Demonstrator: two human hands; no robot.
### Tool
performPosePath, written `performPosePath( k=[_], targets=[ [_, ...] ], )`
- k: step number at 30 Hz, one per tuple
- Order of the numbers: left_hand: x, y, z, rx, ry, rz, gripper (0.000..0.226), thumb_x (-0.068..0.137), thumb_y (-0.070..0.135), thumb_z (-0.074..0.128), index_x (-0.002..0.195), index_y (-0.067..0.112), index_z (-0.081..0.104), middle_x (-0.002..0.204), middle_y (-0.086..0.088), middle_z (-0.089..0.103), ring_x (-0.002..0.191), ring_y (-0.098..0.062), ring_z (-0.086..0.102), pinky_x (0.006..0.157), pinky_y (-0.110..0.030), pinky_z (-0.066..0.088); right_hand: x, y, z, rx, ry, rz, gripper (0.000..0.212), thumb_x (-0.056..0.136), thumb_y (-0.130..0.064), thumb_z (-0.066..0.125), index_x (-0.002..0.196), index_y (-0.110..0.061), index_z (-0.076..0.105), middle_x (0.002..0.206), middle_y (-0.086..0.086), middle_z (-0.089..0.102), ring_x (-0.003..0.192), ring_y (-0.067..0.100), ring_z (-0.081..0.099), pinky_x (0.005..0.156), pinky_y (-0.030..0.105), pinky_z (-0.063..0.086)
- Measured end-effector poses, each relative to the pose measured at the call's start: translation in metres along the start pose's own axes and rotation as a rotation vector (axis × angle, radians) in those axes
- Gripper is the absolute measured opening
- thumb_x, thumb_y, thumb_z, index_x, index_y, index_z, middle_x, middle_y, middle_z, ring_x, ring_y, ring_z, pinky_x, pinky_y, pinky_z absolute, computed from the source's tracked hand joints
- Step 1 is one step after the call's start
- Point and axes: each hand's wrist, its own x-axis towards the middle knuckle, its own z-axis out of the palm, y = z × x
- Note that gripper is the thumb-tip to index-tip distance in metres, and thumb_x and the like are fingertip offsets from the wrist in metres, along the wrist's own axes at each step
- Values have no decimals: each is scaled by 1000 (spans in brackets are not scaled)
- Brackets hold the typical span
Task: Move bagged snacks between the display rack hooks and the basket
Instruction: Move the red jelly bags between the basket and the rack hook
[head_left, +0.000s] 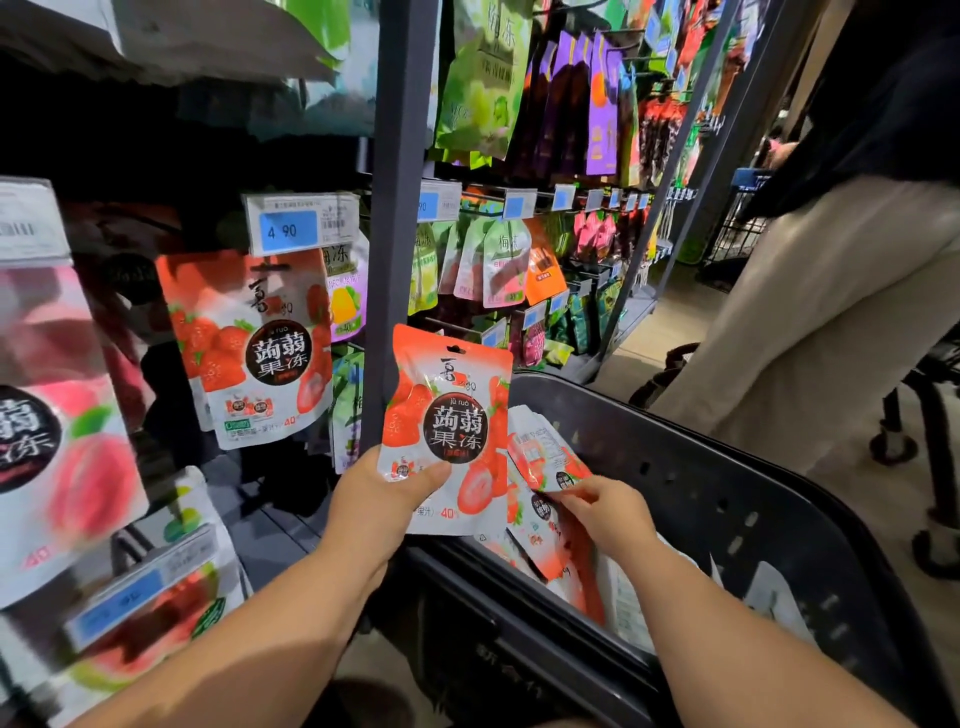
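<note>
My left hand (379, 499) grips a red-and-white strawberry jelly bag (452, 415) by its lower left corner, upright above the black basket's near rim (519, 571). Inside the basket, my right hand (605, 512) pinches a second strawberry bag (540, 449) that leans over more of the same bags (566, 571). A matching strawberry bag (254, 348) hangs on a rack hook at the left, under a 4.90 price tag (291, 228).
A dark rack post (400, 208) stands just behind the held bag. Rows of hanging snack bags (498, 260) fill the rack to its right. A peach-printed bag (57, 415) hangs close at the left. A person in beige trousers (810, 312) stands at the right beside a blue cart (743, 218).
</note>
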Motion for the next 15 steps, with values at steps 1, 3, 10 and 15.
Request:
performPosePath(
  k=[1, 3, 10, 15],
  targets=[
    [-1, 0, 0, -2, -1, -2, 26, 78, 11, 81, 102, 13, 71, 94, -5, 77, 90, -27, 72, 89, -49, 56, -2, -4, -3, 67, 24, -46, 7, 89, -41, 69, 84, -38, 73, 92, -13, 69, 90, 12, 62, 80, 30, 50],
    [-1, 2, 1, 1, 0, 2, 26, 78, 11, 81, 102, 13, 71, 94, -5, 77, 90, -27, 72, 89, -48, 56, -7, -14, -13, 157, 81, -153, 6, 88, -34, 71, 82, -34, 72, 86, -17, 67, 90, 10, 61, 80, 27, 47],
    [0, 7, 2, 91, 65, 49, 21, 76, 17, 83, 93, 16, 71, 89, -2, 76, 87, -25, 72, 86, -44, 57, -23, -35, -40, 251, 319, -404, 35, 92, -13, 65, 79, -45, 59, 82, -30, 64, 84, -4, 59, 71, 0, 37],
    [-2, 15, 2, 184, 108, 119, 18, 75, 23, 83, 86, 19, 70, 84, 1, 75, 84, -22, 70, 79, -39, 55, -32, -39, -56, 196, 364, -447, 30, 93, -19, 64, 84, -47, 59, 85, -34, 61, 88, -16, 55, 73, 1, 35]
  ],
)
